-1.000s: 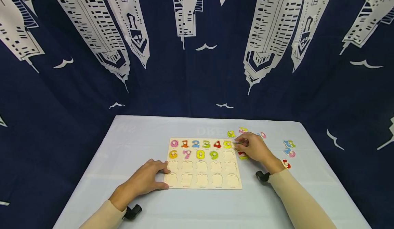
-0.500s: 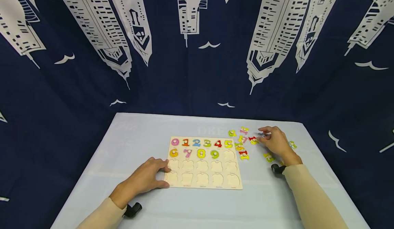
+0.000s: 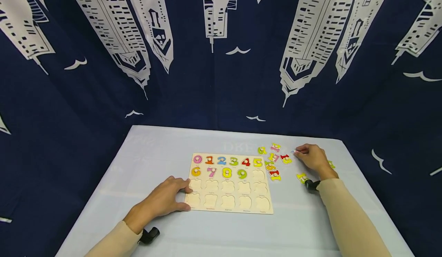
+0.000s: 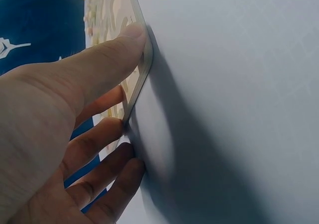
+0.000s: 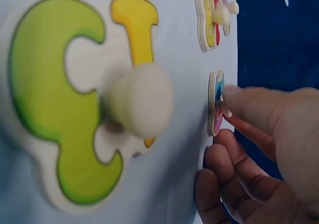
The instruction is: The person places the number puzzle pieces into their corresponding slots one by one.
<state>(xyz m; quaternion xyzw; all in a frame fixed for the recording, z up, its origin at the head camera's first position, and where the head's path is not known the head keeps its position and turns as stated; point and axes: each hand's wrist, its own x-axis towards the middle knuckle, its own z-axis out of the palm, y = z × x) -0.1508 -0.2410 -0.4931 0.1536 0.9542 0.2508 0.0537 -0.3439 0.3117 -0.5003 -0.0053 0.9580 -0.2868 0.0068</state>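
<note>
A light wooden number puzzle board (image 3: 228, 183) lies on the white table, with colourful pegged digits 0 to 9 in its upper slots. My left hand (image 3: 165, 198) rests at the board's left edge; its thumb (image 4: 130, 32) lies over the rim while the other fingers are loosely bent beside it. Farther right, my right hand (image 3: 313, 159) pinches the peg of a blue and pink number piece (image 5: 215, 109) with thumb and index finger. This piece stays close to the table. A green and yellow number piece (image 5: 55, 99) with a wooden peg looms near the right wrist camera.
Several loose pegged number pieces lie right of the board, among them a red and yellow piece (image 3: 286, 159), a red one (image 3: 275, 175) and a green and orange one (image 3: 270, 165) touching or close to its edge. A dark blue patterned cloth (image 3: 214, 88) hangs behind the table.
My right hand has moved right, from the board's upper right corner to the blue and pink piece. The green and orange piece now lies released by the board. My left hand stays put.
</note>
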